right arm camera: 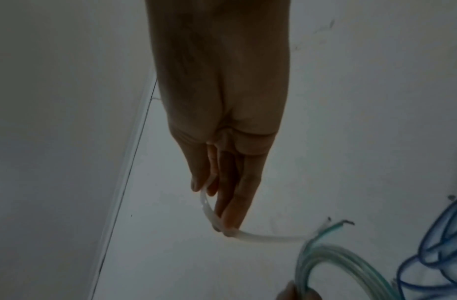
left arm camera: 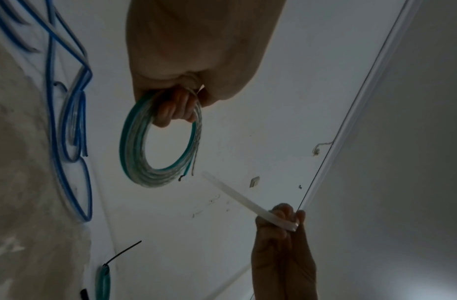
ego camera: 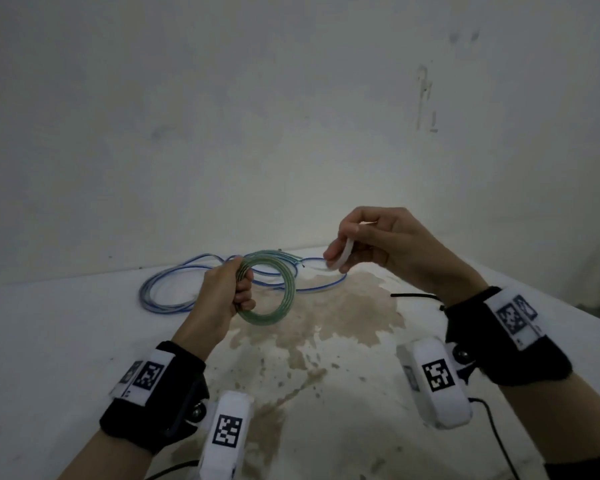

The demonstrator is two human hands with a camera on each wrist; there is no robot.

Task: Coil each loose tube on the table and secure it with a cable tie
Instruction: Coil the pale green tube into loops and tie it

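Observation:
My left hand [ego camera: 234,289] grips a coiled green-striped clear tube [ego camera: 284,292] by its left side and holds it upright above the table; the same coil [left arm camera: 135,154] hangs below the curled fingers in the left wrist view, its cut ends loose. My right hand [ego camera: 354,251] pinches a white cable tie [ego camera: 343,254] to the right of the coil and slightly higher. The tie [left arm camera: 237,196] points toward the coil without touching it, and it bends under the fingers [right arm camera: 232,211] in the right wrist view. A loose blue tube [ego camera: 167,289] lies spread on the table behind the coil.
The white table [ego camera: 66,341] has a brown stain [ego camera: 354,306] in its middle and meets a white wall at the back. A black cable tie [ego camera: 413,295] lies near my right wrist. A tied green coil [left arm camera: 104,284] lies on the table in the left wrist view.

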